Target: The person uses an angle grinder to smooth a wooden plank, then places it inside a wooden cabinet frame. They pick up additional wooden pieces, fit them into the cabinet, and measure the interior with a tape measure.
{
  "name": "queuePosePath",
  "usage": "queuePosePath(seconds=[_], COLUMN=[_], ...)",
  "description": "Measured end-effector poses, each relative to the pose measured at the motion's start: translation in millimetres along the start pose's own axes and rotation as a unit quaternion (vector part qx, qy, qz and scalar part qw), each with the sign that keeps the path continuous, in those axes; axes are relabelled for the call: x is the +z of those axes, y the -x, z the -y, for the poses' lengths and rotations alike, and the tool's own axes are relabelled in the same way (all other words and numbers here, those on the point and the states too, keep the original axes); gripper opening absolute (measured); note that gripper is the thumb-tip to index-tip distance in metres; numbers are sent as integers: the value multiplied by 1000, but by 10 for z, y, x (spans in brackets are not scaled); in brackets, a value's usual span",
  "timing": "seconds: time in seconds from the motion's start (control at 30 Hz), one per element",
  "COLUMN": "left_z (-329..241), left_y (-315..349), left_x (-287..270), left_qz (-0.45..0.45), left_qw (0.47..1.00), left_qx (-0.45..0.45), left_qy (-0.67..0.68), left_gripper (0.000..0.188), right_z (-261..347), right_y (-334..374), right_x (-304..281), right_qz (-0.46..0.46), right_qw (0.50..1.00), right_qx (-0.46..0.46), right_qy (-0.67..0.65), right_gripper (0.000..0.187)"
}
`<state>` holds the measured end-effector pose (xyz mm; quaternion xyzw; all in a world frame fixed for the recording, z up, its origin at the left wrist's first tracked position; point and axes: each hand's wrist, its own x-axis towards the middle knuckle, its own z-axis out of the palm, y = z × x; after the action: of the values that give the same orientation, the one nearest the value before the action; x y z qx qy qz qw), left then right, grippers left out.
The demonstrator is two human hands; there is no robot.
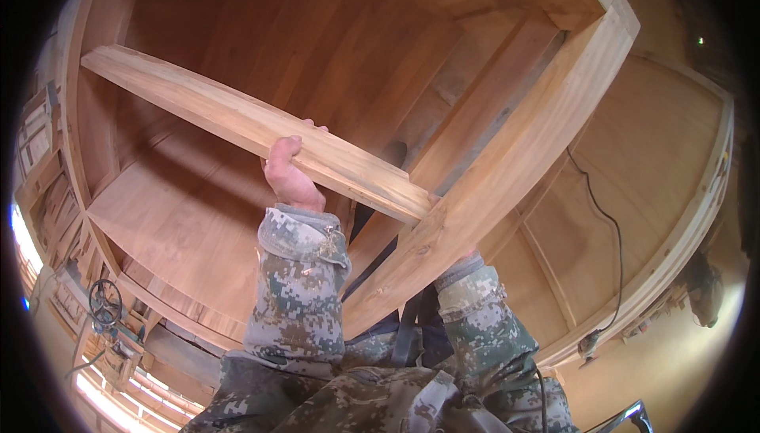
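My left hand [290, 176] is wrapped round a pale wooden rail [190, 104] from below, its thumb on the near face and fingertips showing over the far edge. The rail lies slantwise across the open front of a large wooden cabinet [356, 45]. Its left end is at the cabinet's left side, and the right end meets a wide pale frame board [522, 160]. Only a little of my right hand [469, 258] shows, above its cuff. The frame board hides its fingers, so their grip cannot be made out.
Beyond the rail end, a darker wooden slat [484, 96] runs alongside the frame board. A big curved-looking wooden panel [665, 172] stands at the right, with a black cable [608, 215] hanging across it. At the lower left are a machine handwheel [105, 301] and stacked timber [49, 176].
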<state>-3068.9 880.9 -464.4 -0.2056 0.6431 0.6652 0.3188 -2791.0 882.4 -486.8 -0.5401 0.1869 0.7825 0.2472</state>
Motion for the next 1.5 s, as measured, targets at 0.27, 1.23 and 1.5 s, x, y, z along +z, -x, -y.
queuePosePath(seconds=[0.27,1.23,1.5], left_z=[135,-727,-519], left_y=[-48,-1214,-1191], left_x=[-124,-403,-399], left_qz=[-4,-127,-45], left_qw=[998,948,977], left_qx=[-67,78,65], left_qy=[-6,-282,-198], left_gripper=[48,34,55], right_z=[-99,-290,-448], right_y=[-151,122,273], right_x=[-284,-204,-462], right_qz=[-11,91,37], right_qw=[994,952,977], right_qx=[-15,-182,-97], right_qy=[111,227,186], right_gripper=[37,76,85])
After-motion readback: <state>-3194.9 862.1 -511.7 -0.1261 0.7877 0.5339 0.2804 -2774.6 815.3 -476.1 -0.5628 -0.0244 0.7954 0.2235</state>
